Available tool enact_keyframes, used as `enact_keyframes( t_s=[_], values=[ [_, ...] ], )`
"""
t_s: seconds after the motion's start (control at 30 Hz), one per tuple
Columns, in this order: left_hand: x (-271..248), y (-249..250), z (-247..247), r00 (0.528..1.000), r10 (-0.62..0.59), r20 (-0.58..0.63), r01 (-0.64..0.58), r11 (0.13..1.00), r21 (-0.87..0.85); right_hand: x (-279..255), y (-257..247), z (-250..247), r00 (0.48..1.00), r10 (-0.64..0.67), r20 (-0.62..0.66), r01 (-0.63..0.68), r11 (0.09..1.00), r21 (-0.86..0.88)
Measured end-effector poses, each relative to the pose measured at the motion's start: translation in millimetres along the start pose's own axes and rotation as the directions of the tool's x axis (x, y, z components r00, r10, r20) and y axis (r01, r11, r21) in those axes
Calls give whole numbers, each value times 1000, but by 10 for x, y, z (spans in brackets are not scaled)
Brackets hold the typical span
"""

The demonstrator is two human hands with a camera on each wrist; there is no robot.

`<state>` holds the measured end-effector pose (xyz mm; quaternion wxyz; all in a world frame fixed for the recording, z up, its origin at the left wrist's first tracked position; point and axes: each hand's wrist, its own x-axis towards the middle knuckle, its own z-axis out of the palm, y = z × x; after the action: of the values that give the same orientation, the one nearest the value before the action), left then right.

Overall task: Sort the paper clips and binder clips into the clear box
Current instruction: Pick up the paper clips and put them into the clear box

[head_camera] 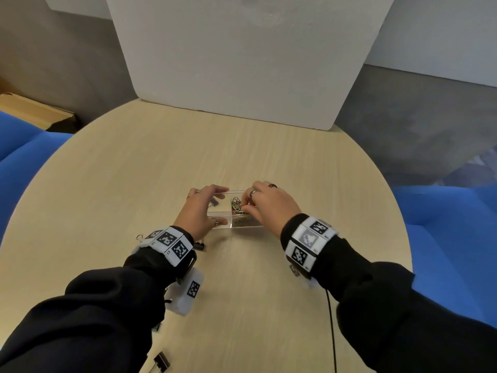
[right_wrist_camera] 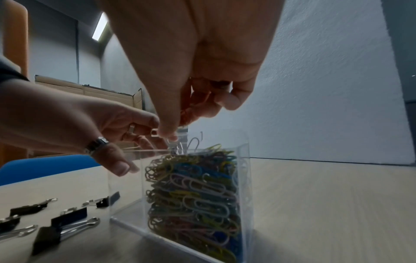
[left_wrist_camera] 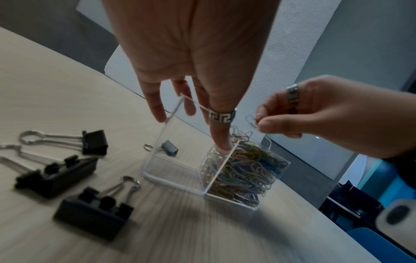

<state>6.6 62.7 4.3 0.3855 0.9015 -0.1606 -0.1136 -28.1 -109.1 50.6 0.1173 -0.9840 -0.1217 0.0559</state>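
Silver paper clip point(left_wrist_camera: 251, 120) pinched in right hand point(left_wrist_camera: 315, 113), left hand point(left_wrist_camera: 191, 62) gripping clear box point(left_wrist_camera: 157, 142).

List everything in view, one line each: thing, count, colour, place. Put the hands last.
clear box: one, transparent, two compartments, mid-table.
paper clips: a heap, mixed colours, right compartment.
binder clips: at least four, black, on the table left of the box.
table: one, light wood, round.
white board: one, upright at the far edge.
blue seats: both sides.
left hand: steadies the box.
right hand: pinches a paper clip above the heap.
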Motion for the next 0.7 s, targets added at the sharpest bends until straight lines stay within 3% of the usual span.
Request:
enact_keyframes(
  t_s=[0.37, 0.7],
  values=[
    [2, -25, 4, 1000, 3, 2, -3, 1000, -30, 238, -10, 25, 986, 40, 163, -44, 999, 26],
    [20, -52, -3, 1000, 12, 14, -12, 1000, -23, 130, 148, 107, 1000, -2, 22, -3, 970, 242]
  ],
)
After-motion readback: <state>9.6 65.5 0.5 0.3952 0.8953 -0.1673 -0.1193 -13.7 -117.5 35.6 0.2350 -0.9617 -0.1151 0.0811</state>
